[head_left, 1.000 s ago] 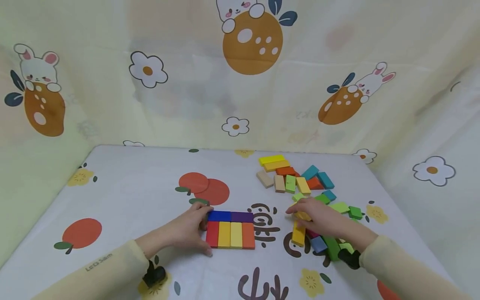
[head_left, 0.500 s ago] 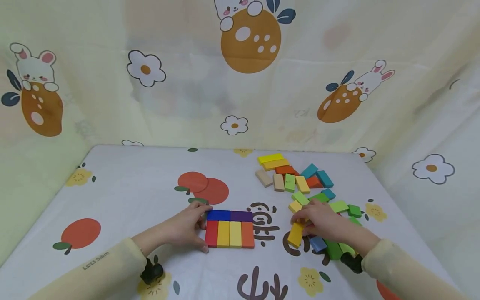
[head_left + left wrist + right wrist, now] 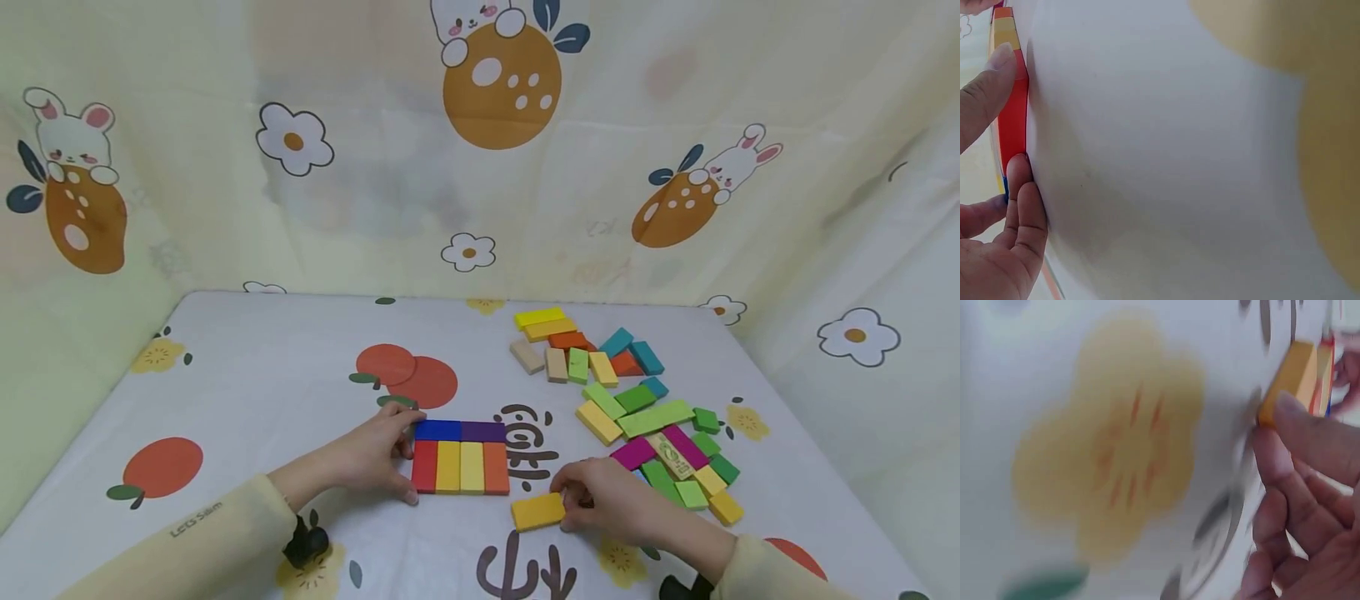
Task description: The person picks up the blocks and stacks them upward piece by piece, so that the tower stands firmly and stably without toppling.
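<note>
In the head view, my left hand (image 3: pixel 367 457) rests at the left side of a flat rectangle of coloured wooden blocks. Its thumb is at the front corner by the red block (image 3: pixel 424 467), and its index finger reaches the blue block (image 3: pixel 438 430) behind. A purple block (image 3: pixel 483 431) lies beside the blue one; a yellow (image 3: pixel 447 468), a pale yellow (image 3: pixel 472 468) and an orange block (image 3: pixel 496 469) follow the red. My right hand (image 3: pixel 611 504) pinches a yellow-orange block (image 3: pixel 537 511) by its right end, in front and right of the rectangle. The right wrist view shows thumb and finger on this block (image 3: pixel 1288 381).
Several loose blocks lie scattered at the right, including a long light green block (image 3: pixel 657 418), a magenta block (image 3: pixel 633 452) and a printed block (image 3: pixel 672 455). Another group, with teal blocks (image 3: pixel 647 357), lies farther back. A patterned curtain (image 3: pixel 375 208) hangs behind the table.
My right hand has taken the yellow-orange block from the pile and brought it left and toward me, turning it crosswise. My left hand stays at the rectangle.
</note>
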Tool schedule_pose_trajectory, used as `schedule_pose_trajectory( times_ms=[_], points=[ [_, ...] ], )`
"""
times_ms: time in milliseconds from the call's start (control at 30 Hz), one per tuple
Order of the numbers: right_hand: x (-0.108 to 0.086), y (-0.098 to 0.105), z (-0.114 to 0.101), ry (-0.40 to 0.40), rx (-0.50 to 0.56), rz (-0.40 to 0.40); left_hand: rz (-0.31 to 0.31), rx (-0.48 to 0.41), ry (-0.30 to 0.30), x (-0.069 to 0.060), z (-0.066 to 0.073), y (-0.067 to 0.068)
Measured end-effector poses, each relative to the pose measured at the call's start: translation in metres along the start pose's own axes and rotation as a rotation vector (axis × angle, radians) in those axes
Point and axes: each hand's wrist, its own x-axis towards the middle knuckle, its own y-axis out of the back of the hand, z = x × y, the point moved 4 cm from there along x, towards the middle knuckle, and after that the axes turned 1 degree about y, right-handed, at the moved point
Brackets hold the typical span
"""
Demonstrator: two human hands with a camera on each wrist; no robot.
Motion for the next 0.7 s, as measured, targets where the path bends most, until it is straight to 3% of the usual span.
schedule_pose_trajectory(
  times_ms=[167, 433, 700],
  points=[
    [0.003, -0.020, -0.026, -0.028, 0.018, 0.042, -0.013, 0.006, -0.014, -0.002, 0.000, 0.001],
    [0.015, -0.039, -0.063, 0.040, -0.007, 0.130, -0.039, 0.009, 0.006, -0.002, 0.000, 0.000],
    [0.028, -0.048, -0.082, 0.071, -0.080, 0.131, -0.068, 0.012, 0.009, -0.003, 0.000, -0.003]
  ],
)
